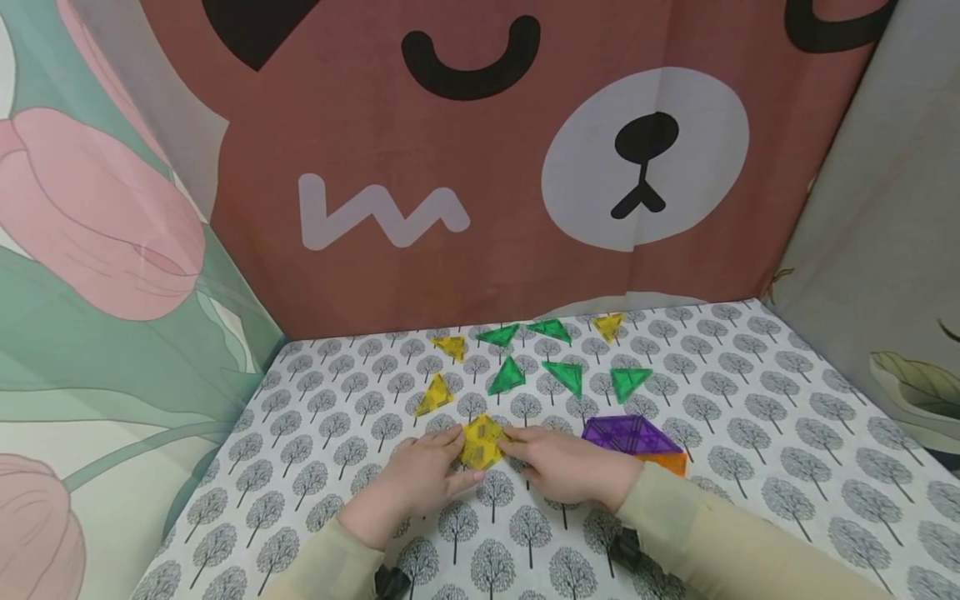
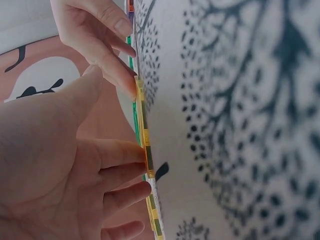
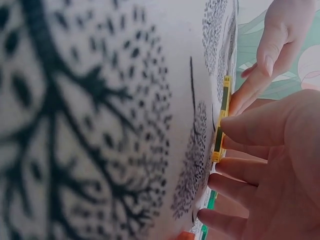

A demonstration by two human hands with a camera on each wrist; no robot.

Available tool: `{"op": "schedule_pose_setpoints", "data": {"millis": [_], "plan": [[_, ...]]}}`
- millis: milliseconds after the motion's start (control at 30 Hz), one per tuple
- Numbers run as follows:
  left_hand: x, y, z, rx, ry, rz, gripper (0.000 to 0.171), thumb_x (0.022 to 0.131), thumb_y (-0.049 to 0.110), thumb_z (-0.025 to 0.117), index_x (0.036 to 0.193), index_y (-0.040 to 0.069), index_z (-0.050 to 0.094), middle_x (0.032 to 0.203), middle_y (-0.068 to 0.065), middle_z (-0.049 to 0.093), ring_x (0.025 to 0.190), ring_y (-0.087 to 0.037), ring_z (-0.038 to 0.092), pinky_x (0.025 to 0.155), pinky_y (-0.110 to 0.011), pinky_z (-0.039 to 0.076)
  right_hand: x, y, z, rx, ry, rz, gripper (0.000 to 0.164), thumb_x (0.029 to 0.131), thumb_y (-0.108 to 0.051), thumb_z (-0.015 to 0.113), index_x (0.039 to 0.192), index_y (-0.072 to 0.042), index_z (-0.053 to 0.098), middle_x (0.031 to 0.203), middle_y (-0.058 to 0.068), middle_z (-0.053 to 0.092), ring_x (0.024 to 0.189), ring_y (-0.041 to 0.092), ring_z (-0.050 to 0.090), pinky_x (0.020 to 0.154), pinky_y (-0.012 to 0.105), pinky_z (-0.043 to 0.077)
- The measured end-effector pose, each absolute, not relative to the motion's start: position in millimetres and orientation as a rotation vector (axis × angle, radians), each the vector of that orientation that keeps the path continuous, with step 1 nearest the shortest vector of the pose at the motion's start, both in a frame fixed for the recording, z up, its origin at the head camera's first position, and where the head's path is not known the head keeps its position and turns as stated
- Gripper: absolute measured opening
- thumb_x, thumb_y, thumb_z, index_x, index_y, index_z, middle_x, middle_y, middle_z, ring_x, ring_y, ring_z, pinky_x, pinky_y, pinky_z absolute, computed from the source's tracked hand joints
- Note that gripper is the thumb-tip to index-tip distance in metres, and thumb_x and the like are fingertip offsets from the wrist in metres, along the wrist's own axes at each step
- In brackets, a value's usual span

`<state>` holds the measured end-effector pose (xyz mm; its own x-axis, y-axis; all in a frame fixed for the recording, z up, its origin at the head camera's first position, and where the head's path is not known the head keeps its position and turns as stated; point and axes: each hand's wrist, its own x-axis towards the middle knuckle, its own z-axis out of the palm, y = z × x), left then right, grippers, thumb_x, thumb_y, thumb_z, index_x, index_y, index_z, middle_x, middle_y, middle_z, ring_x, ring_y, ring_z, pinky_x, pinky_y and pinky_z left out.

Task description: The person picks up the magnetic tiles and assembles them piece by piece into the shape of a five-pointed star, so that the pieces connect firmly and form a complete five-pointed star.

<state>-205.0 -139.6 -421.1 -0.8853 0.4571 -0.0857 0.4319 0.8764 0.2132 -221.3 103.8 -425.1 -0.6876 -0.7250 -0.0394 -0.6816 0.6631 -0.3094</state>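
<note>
A yellow translucent piece made of joined magnetic tiles (image 1: pixel 481 443) lies flat on the tree-print cloth between both hands. Fingertips of my left hand (image 1: pixel 423 477) touch its left edge, fingers fairly straight, with the thumb held apart below. From the other side, my right hand (image 1: pixel 566 462) rests extended fingertips on the right edge. Seen edge-on in the left wrist view, the yellow piece (image 2: pixel 145 135) is thin, with index and middle fingertips against it. In the right wrist view, the right thumb overlaps the yellow piece's edge (image 3: pixel 218 148).
Beyond the hands lie loose yellow triangle tiles (image 1: pixel 435 396) and several green triangle tiles (image 1: pixel 507 377). A joined purple shape (image 1: pixel 633 432) with an orange tile (image 1: pixel 667 462) sits beside the right forearm, partly hidden. A bear-print curtain (image 1: pixel 375 142) hangs behind the table.
</note>
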Motion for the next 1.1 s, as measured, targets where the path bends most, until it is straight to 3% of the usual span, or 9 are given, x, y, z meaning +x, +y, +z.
{"op": "schedule_pose_setpoints", "data": {"millis": [367, 600, 733, 800, 867, 1000, 1100], "plan": [[-229, -144, -405, 0.652, 2.859, 0.311, 0.062, 0.102, 0.055, 0.041, 0.14, 0.009, 0.057, 0.147, -0.013, 0.048, 0.137, -0.04, 0.038, 0.109, -0.064, 0.027, -237, 105, -406, -1.078, 2.637, -0.447, 0.046, 0.099, -0.011, 0.057, 0.145, -0.006, 0.049, 0.153, 0.014, 0.04, 0.14, 0.032, 0.036, 0.114, 0.048, 0.029], [-254, -150, -400, 0.377, 2.948, 0.336, 0.045, 0.104, 0.028, 0.047, 0.143, 0.006, 0.053, 0.144, -0.021, 0.048, 0.136, -0.043, 0.037, 0.112, -0.056, 0.03, -275, 108, -395, -0.848, 2.696, -0.537, 0.047, 0.103, -0.01, 0.053, 0.148, -0.003, 0.044, 0.153, 0.02, 0.036, 0.14, 0.036, 0.032, 0.113, 0.051, 0.03], [-264, -147, -404, 0.28, 2.938, 0.373, 0.048, 0.101, 0.022, 0.049, 0.146, 0.005, 0.048, 0.143, -0.021, 0.05, 0.109, -0.037, 0.058, 0.091, -0.049, 0.05, -292, 102, -395, -0.697, 2.765, -0.574, 0.047, 0.102, -0.011, 0.053, 0.147, -0.002, 0.045, 0.149, 0.021, 0.041, 0.135, 0.037, 0.04, 0.108, 0.051, 0.037], [-267, -144, -406, 0.224, 2.921, 0.411, 0.05, 0.101, 0.022, 0.049, 0.148, 0.007, 0.045, 0.144, -0.02, 0.049, 0.095, -0.032, 0.059, 0.076, -0.044, 0.051, -298, 98, -397, -0.649, 2.786, -0.585, 0.047, 0.102, -0.012, 0.052, 0.147, -0.002, 0.045, 0.148, 0.019, 0.043, 0.135, 0.036, 0.041, 0.108, 0.051, 0.038], [-270, -142, -408, 0.17, 2.91, 0.455, 0.052, 0.1, 0.022, 0.05, 0.15, 0.009, 0.042, 0.145, -0.02, 0.047, 0.092, -0.031, 0.058, 0.07, -0.043, 0.049, -303, 94, -400, -0.604, 2.787, -0.602, 0.048, 0.102, -0.012, 0.052, 0.148, -0.004, 0.044, 0.149, 0.017, 0.043, 0.135, 0.035, 0.041, 0.108, 0.049, 0.038], [-274, -138, -413, 0.097, 2.907, 0.486, 0.053, 0.1, 0.025, 0.051, 0.15, 0.012, 0.043, 0.148, -0.021, 0.044, 0.122, -0.038, 0.052, 0.094, -0.05, 0.047, -309, 86, -407, -0.571, 2.785, -0.592, 0.048, 0.102, -0.013, 0.05, 0.148, -0.005, 0.044, 0.151, 0.016, 0.042, 0.138, 0.035, 0.037, 0.11, 0.049, 0.036], [-277, -137, -417, 0.095, 2.928, 0.468, 0.052, 0.099, 0.026, 0.053, 0.148, 0.013, 0.047, 0.149, -0.023, 0.041, 0.136, -0.042, 0.038, 0.109, -0.054, 0.034, -311, 84, -412, -0.574, 2.786, -0.55, 0.044, 0.103, -0.016, 0.049, 0.146, -0.005, 0.047, 0.151, 0.018, 0.041, 0.141, 0.037, 0.031, 0.113, 0.051, 0.03]]}}
